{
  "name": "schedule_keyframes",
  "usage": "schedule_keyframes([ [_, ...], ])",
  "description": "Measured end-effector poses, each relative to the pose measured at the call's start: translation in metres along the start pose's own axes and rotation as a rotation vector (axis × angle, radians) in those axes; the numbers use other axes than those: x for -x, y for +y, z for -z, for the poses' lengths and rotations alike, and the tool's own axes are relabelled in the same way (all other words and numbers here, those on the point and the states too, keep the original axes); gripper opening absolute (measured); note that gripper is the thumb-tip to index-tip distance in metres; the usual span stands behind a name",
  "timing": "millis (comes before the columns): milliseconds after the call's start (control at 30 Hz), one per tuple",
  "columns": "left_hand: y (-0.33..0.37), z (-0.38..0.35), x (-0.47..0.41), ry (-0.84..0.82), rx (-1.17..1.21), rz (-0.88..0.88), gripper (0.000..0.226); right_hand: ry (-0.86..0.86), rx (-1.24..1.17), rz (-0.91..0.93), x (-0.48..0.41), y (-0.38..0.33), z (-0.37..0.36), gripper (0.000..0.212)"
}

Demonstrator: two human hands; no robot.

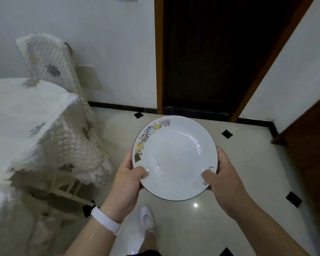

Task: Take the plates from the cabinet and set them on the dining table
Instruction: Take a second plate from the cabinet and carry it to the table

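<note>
A white deep plate with small cartoon drawings along its left rim is held level above the floor, in the middle of the view. My left hand grips its near left rim, thumb on top. My right hand grips the near right rim, thumb lying on the plate's inner surface. The dining table, covered with a white quilted cloth with grey flower prints, stands to the left of the plate. The cabinet is not in view.
A chair with a matching cover stands behind the table against the wall. A dark open doorway with a wooden frame is straight ahead. A wooden door is at the right. The glossy tiled floor lies under the plate.
</note>
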State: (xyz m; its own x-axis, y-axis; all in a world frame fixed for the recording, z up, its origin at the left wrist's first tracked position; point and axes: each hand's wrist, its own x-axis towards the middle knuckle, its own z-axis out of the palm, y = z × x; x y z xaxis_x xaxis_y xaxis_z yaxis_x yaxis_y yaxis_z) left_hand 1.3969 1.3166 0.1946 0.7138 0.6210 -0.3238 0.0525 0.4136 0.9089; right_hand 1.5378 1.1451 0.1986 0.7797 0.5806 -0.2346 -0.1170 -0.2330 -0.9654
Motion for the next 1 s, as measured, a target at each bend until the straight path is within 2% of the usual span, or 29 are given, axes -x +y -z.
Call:
schedule_keyframes([
  [133,0.031,0.018,-0.083,-0.030,0.021,0.021,0.069,0.036,0.059,-0.014,-0.075,-0.028,-0.032,0.076],
  [267,0.072,0.054,-0.141,-0.025,0.072,0.001,0.070,-0.010,0.091,-0.018,-0.143,-0.059,-0.077,0.075],
  [500,0.122,0.108,-0.217,0.081,0.090,-0.048,0.070,-0.096,0.071,0.006,-0.232,-0.086,-0.149,0.078],
  [667,0.138,0.130,-0.257,0.132,0.096,-0.072,0.070,-0.211,0.090,0.006,-0.299,-0.099,-0.177,0.078],
  [1000,0.171,0.147,-0.375,0.388,0.137,-0.067,0.074,-0.489,0.079,-0.066,-0.467,-0.119,-0.230,0.080],
])
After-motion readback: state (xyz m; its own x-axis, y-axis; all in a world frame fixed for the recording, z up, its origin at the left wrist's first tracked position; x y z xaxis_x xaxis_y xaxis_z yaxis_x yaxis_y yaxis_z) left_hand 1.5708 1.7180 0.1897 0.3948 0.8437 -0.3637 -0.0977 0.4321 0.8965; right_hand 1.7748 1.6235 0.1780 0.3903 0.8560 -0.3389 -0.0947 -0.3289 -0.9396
